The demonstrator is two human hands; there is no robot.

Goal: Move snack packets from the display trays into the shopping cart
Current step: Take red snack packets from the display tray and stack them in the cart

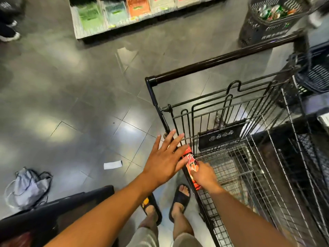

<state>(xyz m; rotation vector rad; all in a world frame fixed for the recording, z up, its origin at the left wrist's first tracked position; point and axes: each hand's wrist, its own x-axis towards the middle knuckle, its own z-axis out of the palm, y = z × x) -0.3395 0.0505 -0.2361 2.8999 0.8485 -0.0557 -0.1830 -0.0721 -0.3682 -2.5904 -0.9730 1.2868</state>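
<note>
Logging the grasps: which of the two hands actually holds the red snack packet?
The right hand, curled round the red packet at the edge of the cart. The left hand is spread flat with straight fingers, gripping nothing.

The right hand (204,173) grips a red snack packet (191,162) at the near rim of the wire shopping cart (222,59). The left hand (163,157) is held flat with fingers spread, touching the packet. A grey bag (28,186) and a paper slip (113,165) lie on the tiled floor (71,86).
</note>
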